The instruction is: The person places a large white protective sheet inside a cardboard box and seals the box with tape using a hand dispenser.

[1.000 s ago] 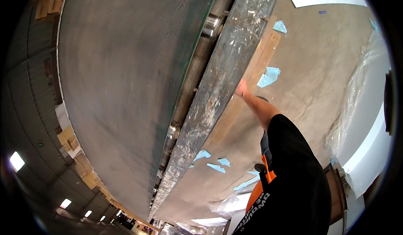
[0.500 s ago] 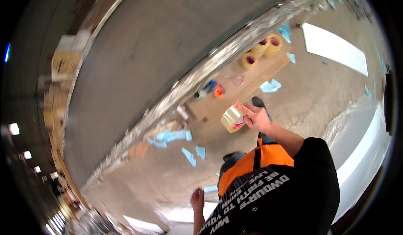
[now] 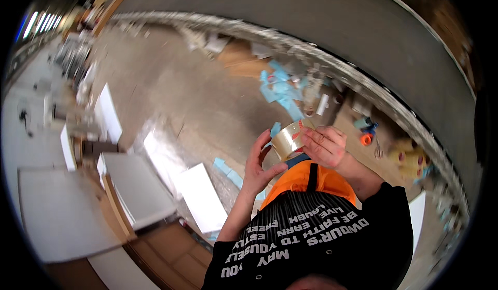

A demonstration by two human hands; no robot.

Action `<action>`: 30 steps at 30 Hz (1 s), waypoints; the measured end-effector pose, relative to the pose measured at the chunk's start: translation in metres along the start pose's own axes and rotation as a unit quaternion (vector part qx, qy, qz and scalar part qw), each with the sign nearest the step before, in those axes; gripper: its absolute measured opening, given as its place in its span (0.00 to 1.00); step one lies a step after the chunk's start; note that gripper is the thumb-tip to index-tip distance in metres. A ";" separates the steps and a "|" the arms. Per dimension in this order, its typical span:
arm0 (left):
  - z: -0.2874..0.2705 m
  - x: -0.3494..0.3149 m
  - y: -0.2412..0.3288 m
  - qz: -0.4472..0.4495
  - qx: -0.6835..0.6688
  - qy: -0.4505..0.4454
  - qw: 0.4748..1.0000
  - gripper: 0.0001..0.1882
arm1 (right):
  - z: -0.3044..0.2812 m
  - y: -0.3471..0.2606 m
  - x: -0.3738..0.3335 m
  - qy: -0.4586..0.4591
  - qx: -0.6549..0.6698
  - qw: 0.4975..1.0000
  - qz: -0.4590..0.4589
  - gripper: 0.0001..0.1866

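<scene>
A roll of clear packing tape, with a red mark on its side, is held in front of my waist. My right hand grips it from the right, fingers bent over its edge. On the other side, my left hand is open, its thumb and fingers spread around the roll's left side. I cannot tell whether its fingers touch the tape.
A long dark flat surface with a shiny plastic-wrapped edge runs across the top. Light blue scraps, an orange ring, scissors and yellowish tape rolls lie below it. White panels and boxes are at left.
My view has swung to the left, showing the panels and boxes. My left hand has come up from low at my side to the tape roll, its fingers spreading. My right hand keeps the roll.
</scene>
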State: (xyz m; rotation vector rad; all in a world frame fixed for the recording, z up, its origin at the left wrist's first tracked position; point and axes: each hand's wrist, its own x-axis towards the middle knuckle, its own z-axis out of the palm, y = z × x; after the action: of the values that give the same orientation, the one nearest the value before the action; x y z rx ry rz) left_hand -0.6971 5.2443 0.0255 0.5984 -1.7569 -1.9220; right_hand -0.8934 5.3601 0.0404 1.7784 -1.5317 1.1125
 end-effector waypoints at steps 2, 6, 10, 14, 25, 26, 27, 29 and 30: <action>-0.049 0.000 0.001 -0.005 0.009 0.066 0.998 0.47 | 0.052 -0.002 0.031 -0.015 0.072 0.997 -0.029 0.14; -0.106 0.018 0.034 0.003 0.204 0.209 0.956 0.44 | 0.163 -0.003 0.078 -0.038 0.190 0.977 -0.083 0.14; -0.166 0.060 0.034 0.010 0.152 0.368 0.917 0.32 | 0.260 -0.006 0.144 -0.039 0.255 0.954 -0.151 0.13; -0.239 0.094 0.055 0.056 0.042 0.453 0.889 0.17 | 0.327 -0.007 0.217 -0.043 0.292 0.937 -0.187 0.12; -0.453 0.188 0.075 0.159 -0.266 0.551 0.775 0.16 | 0.546 -0.030 0.367 -0.109 0.427 0.898 -0.023 0.27; -0.482 0.195 0.078 0.179 -0.266 0.535 0.781 0.16 | 0.570 -0.035 0.384 -0.125 0.459 0.879 0.019 0.29; -0.511 0.201 0.081 0.199 -0.267 0.519 0.788 0.15 | 0.591 -0.038 0.397 -0.154 0.473 0.867 0.038 0.30; -0.569 0.212 0.093 0.168 -0.317 0.500 0.788 0.14 | 0.623 -0.044 0.434 -0.217 0.495 0.838 0.070 0.32; -0.594 0.217 0.098 0.164 -0.339 0.486 0.788 0.14 | 0.637 -0.049 0.447 -0.215 0.480 0.849 0.060 0.33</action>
State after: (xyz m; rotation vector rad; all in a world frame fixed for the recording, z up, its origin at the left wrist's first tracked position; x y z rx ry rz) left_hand -0.5081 4.6348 0.0696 0.7357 -0.4246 -1.4003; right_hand -0.6870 4.6103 0.0978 2.7639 -1.4191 1.8493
